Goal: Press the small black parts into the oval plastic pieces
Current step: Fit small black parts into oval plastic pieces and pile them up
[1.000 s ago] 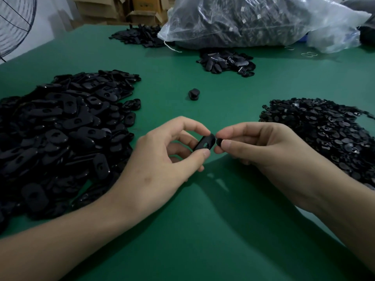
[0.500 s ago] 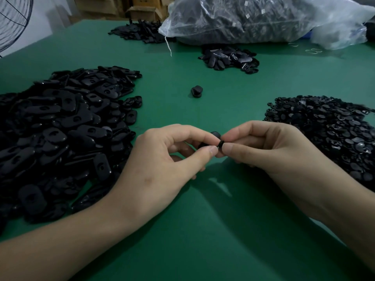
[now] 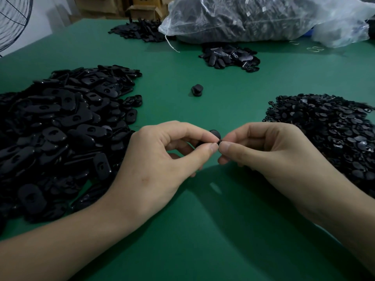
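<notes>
My left hand pinches a black oval plastic piece between thumb and forefinger; only its rounded top edge shows above my fingers. My right hand meets it fingertip to fingertip, thumb and forefinger closed on a small black part that is almost hidden against the oval piece. A big heap of oval pieces lies to the left. On the right lies a heap of small black parts.
One lone black piece lies on the green table beyond my hands. Farther back are a small pile of black pieces, another pile, a large clear bag of parts, cardboard boxes and a fan at far left.
My two hands have closed together: the oval piece, plainly visible a second ago, is now mostly covered by my fingertips, with the small part pushed up against it.
</notes>
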